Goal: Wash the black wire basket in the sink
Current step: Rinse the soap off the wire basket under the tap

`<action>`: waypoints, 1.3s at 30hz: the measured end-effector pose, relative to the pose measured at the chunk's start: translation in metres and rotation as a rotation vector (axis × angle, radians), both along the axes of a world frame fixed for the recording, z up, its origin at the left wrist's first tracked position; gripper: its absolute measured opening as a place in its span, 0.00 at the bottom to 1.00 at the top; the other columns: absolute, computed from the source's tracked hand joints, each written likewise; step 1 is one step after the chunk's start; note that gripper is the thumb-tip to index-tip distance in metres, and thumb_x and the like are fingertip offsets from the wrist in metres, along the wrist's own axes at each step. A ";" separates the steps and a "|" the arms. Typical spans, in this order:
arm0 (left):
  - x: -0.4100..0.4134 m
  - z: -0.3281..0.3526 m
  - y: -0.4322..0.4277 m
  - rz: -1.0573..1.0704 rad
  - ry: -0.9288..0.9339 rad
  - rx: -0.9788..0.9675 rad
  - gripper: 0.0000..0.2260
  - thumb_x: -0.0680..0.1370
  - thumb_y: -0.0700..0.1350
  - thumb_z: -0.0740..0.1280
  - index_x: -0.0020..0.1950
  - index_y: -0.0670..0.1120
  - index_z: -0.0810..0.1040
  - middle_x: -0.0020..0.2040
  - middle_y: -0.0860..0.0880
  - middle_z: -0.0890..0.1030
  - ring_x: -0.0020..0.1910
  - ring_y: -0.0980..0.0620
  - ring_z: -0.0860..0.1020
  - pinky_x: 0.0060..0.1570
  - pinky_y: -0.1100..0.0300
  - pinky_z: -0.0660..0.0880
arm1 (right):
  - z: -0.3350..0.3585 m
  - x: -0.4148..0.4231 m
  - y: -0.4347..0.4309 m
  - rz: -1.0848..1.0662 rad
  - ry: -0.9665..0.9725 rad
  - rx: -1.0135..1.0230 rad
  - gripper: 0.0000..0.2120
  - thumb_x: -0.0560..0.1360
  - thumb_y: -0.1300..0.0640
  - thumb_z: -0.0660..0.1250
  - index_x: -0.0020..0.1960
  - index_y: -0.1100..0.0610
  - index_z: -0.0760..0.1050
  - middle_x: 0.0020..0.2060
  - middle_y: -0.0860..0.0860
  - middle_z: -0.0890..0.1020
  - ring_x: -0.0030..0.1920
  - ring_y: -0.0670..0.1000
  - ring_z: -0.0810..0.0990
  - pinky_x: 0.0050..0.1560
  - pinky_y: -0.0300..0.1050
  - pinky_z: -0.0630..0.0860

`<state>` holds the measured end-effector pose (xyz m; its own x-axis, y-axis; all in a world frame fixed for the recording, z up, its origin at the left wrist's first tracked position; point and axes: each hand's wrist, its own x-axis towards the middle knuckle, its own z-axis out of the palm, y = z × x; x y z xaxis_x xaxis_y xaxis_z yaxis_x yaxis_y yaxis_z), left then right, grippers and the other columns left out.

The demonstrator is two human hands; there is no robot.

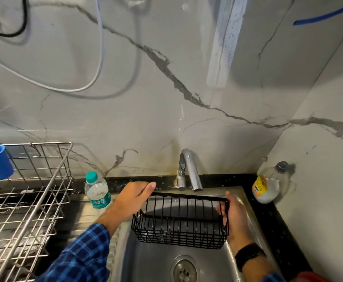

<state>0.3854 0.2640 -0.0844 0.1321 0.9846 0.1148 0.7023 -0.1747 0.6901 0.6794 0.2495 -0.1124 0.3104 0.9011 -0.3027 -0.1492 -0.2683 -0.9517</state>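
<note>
While clasping both ends of the black wire basket [179, 222] with left hand [135, 197] and right hand [234, 216], keep it level beneath the tap [189, 169].

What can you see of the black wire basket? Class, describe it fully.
The black wire basket is a rectangular, open-topped rack of thin, dark-coated metal wire, with upright bars on the sides, a thicker rim and a closer grid at the bottom. It looks empty. It is held over the sink, just in front of the tap, seemingly clear of the basin floor. The left hand grips its far left rim corner; the right hand grips its right end.
</note>
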 end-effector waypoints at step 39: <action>0.097 -0.015 -0.027 -0.167 -0.357 0.116 0.19 0.77 0.30 0.63 0.61 0.51 0.71 0.65 0.54 0.72 0.69 0.55 0.71 0.68 0.65 0.69 | 0.023 0.016 -0.056 1.178 -1.080 -0.095 0.15 0.77 0.37 0.63 0.42 0.48 0.71 0.39 0.46 0.78 0.40 0.44 0.78 0.40 0.43 0.72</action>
<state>0.4828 0.2366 -0.0997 0.2207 0.9307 0.2916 0.3776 -0.3572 0.8543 0.6955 0.1938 -0.0897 -0.4158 0.7732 -0.4788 0.8748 0.1962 -0.4429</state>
